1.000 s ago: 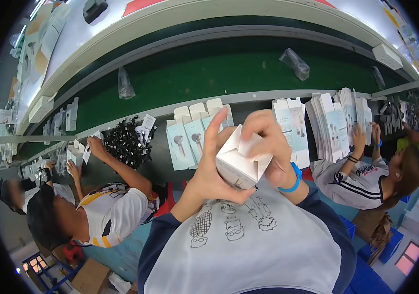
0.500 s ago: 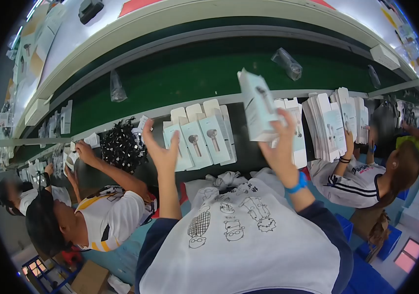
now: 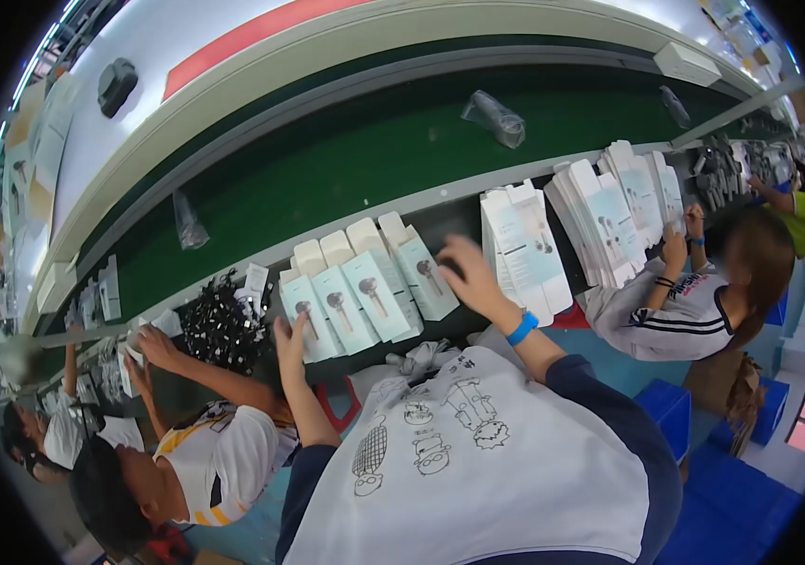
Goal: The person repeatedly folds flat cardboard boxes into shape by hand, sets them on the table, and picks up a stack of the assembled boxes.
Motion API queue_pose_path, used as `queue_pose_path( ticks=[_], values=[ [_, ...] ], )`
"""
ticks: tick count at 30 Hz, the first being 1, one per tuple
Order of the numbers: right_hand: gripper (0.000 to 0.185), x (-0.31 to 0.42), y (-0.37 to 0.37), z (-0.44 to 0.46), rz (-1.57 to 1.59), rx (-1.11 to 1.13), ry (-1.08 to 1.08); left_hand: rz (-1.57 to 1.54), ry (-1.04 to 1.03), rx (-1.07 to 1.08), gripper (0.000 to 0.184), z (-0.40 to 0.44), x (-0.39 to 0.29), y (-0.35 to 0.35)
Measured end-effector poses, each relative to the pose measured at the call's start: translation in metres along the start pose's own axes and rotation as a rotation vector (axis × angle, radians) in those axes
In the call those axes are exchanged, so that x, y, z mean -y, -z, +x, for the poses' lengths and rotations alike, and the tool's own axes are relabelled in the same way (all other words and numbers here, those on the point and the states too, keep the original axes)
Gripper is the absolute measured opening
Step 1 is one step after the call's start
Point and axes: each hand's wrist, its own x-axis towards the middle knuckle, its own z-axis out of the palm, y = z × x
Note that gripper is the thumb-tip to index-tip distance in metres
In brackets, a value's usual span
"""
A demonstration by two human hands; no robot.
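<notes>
Several upright light-blue and white printed boxes [image 3: 367,297], open flaps at their tops, stand in a row before me. My left hand [image 3: 291,344] rests by the left end of the row, fingers outstretched beside the outermost box. At the other end, one box [image 3: 426,275] leans slightly apart from the others. My right hand [image 3: 470,275] is just beside this box, fingers bent and apart, with nothing visible in them. Whether the right fingertips touch the box is hard to tell.
Flat, unfilled cartons [image 3: 520,245] lie stacked to the right, with more carton stacks [image 3: 605,221] beyond. A heap of small black parts [image 3: 223,325] is on the left. Clear plastic bags [image 3: 496,118] lie on the green belt [image 3: 327,160]. Co-workers sit on both sides.
My right hand has brought the box it held down to the right end of the row and let go of it. My left hand has lowered beside the row. The view has shifted.
</notes>
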Motion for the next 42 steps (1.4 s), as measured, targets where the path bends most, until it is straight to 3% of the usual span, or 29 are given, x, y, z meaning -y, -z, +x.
queue_pose_path(
  ticks=[2,3,4,5,6,7,9,10,11,12,13,14,15,17,18,20,22,23,25,27,29,31,32,35,37,39,40,41,42],
  values=[
    [0.068,-0.001,0.036,0.006,-0.387,-0.416,-0.178,0.055,-0.059,-0.099,0.084,0.004,0.003,0.012],
    [0.088,-0.004,0.061,0.005,-0.561,-0.505,-0.204,0.129,-0.156,-0.204,0.077,0.002,-0.001,0.012],
    [0.097,-0.025,0.075,-0.004,-0.592,-0.504,-0.413,0.155,-0.251,-0.265,0.074,0.003,-0.003,0.011],
    [0.098,-0.045,0.081,-0.019,-0.725,-0.404,-0.592,0.182,-0.344,-0.328,0.071,0.003,-0.006,0.011],
    [0.082,-0.058,0.091,-0.031,-0.673,-0.292,-0.735,0.183,-0.345,-0.328,0.071,0.000,-0.012,0.008],
    [0.082,-0.052,0.099,-0.033,-0.672,-0.293,-0.730,0.212,-0.462,-0.386,0.067,-0.004,-0.021,0.000],
    [0.048,-0.031,0.118,-0.037,-0.804,-0.464,-0.456,0.323,-0.644,-0.456,0.060,-0.017,-0.041,-0.024],
    [0.048,-0.011,0.124,-0.031,-0.797,-0.456,-0.442,0.416,-0.707,-0.462,0.057,-0.024,-0.052,-0.040],
    [0.033,0.017,0.125,-0.020,-0.410,-0.461,-0.504,0.202,-0.760,-0.335,0.054,-0.030,-0.061,-0.063],
    [0.019,0.046,0.121,-0.010,-0.021,-0.449,-0.561,0.260,-0.680,-0.221,0.056,-0.060,-0.092,-0.089],
    [0.008,0.074,0.108,0.000,-0.034,-0.517,-0.387,0.156,-0.569,-0.007,0.063,-0.081,-0.110,-0.113],
    [0.010,0.099,0.101,0.000,-0.072,-0.439,-0.366,0.050,-0.662,0.203,0.081,-0.082,-0.101,-0.135],
    [0.008,0.120,0.089,0.005,-0.058,-0.413,-0.197,-0.039,-0.558,0.430,0.105,-0.106,-0.127,-0.148],
    [0.012,0.142,0.076,0.007,-0.025,-0.271,0.064,-0.259,-0.509,0.577,0.129,-0.129,-0.155,-0.170],
    [0.014,0.150,0.072,0.007,0.020,-0.225,0.093,-0.259,-0.513,0.562,0.129,-0.128,-0.163,-0.171],
    [0.017,0.158,0.075,0.012,0.067,-0.176,0.128,-0.253,-0.728,0.541,0.138,-0.128,-0.175,-0.173],
    [0.030,0.161,0.089,0.018,0.383,0.074,0.062,-0.198,-0.751,0.509,0.138,-0.132,-0.183,-0.164],
    [0.030,0.159,0.096,0.020,0.383,0.072,0.065,-0.141,-0.772,0.484,0.138,-0.133,-0.188,-0.158],
    [0.041,0.155,0.110,0.028,0.801,-0.049,-0.061,-0.003,-0.870,0.367,0.135,-0.143,-0.205,-0.150],
    [0.044,0.170,0.124,0.046,0.743,-0.119,-0.117,0.596,-0.995,0.085,0.131,-0.157,-0.216,-0.148],
    [0.046,0.176,0.120,0.058,0.683,-0.187,-0.166,0.588,-1.029,0.089,0.129,-0.164,-0.214,-0.152],
    [0.045,0.178,0.102,0.065,-0.035,-0.197,0.162,0.591,-0.978,0.040,0.125,-0.166,-0.215,-0.151],
    [0.041,0.183,0.098,0.068,-0.179,-0.261,0.277,0.592,-0.983,0.037,0.125,-0.166,-0.215,-0.149],
    [0.034,0.191,0.087,0.057,-0.304,-0.258,0.387,0.628,-0.939,-0.026,0.124,-0.163,-0.213,-0.145],
    [0.030,0.189,0.090,0.060,-0.272,-0.210,0.388,0.573,-0.934,0.007,0.124,-0.161,-0.213,-0.143],
    [0.026,0.185,0.102,0.067,0.518,0.048,-0.040,0.440,-0.906,0.105,0.122,-0.162,-0.218,-0.142],
    [0.040,0.173,0.102,0.069,0.663,0.109,0.070,0.307,-0.875,0.208,0.120,-0.163,-0.220,-0.142],
    [0.040,0.174,0.101,0.068,0.663,0.112,0.072,0.306,-0.874,0.204,0.120,-0.163,-0.220,-0.143],
    [0.057,0.185,0.099,0.069,0.418,-0.141,0.148,0.182,-0.782,0.233,0.112,-0.163,-0.221,-0.144]
  ],
)
